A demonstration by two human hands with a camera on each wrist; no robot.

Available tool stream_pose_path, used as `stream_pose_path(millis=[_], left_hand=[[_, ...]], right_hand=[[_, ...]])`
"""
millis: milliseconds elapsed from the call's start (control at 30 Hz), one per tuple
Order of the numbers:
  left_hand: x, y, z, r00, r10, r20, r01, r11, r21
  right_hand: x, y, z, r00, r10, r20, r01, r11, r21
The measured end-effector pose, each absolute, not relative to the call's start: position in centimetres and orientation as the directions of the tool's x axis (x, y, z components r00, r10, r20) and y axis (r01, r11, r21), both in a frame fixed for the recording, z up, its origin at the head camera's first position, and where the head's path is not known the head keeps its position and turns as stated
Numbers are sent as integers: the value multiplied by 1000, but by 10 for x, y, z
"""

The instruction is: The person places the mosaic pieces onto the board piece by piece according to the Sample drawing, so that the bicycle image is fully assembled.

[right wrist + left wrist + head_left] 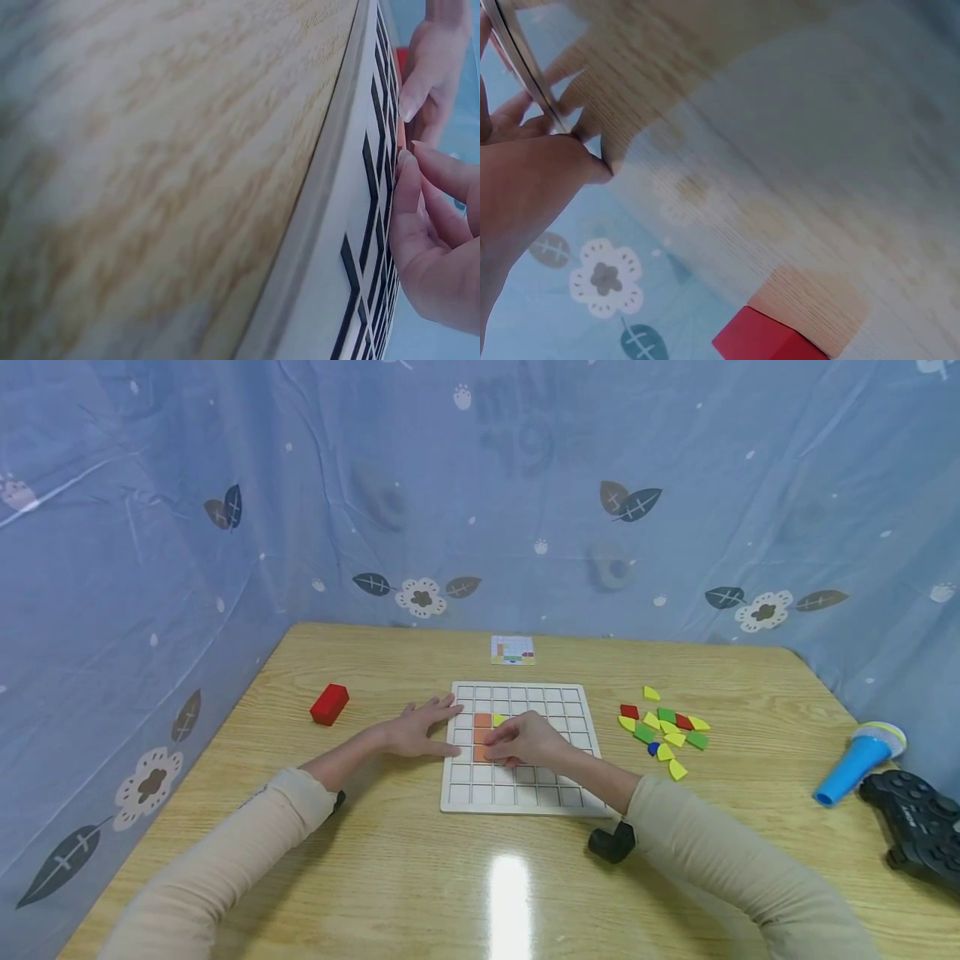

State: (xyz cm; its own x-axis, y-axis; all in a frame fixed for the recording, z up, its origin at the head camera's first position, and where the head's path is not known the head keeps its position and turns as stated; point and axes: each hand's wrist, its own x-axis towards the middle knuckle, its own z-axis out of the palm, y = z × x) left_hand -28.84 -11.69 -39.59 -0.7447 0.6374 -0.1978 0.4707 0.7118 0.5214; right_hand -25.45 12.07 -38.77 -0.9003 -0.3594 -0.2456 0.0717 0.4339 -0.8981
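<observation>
A white grid board (525,797) lies on the table, with a column of orange square tiles (483,720) and a yellow piece (498,720) in its cells. My right hand (534,742) is over the board, thumb and fingertips pinched together at the lowest orange tile (480,755). In the right wrist view, the fingers of the right hand (439,225) hide most of that tile. My left hand (414,731) rests at the board's left edge with fingers spread, fingertips touching the board. The left wrist view shows the left hand (536,176) beside the board's edge (532,71).
Several yellow, green, red and blue pieces (665,727) lie scattered right of the board. A small pattern card (513,650) lies behind it, a red block (329,704) to the left. A toy microphone (858,764) and a black game controller (915,827) sit far right.
</observation>
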Motion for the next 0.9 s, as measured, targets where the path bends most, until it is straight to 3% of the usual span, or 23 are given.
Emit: stream_pose_path(millis=[267, 667, 900], left_hand=[[-287, -116, -394, -742, 641, -199, 471, 708, 525], [-286, -116, -395, -745, 639, -191, 466, 703, 537], [-287, -117, -395, -743, 643, -185, 467, 697, 545]], right_hand=[[-256, 125, -388, -891, -366, -270, 122, 379, -917], [-259, 157, -385, -788, -501, -357, 224, 306, -925], [-261, 180, -384, -772, -529, -353, 234, 280, -931]])
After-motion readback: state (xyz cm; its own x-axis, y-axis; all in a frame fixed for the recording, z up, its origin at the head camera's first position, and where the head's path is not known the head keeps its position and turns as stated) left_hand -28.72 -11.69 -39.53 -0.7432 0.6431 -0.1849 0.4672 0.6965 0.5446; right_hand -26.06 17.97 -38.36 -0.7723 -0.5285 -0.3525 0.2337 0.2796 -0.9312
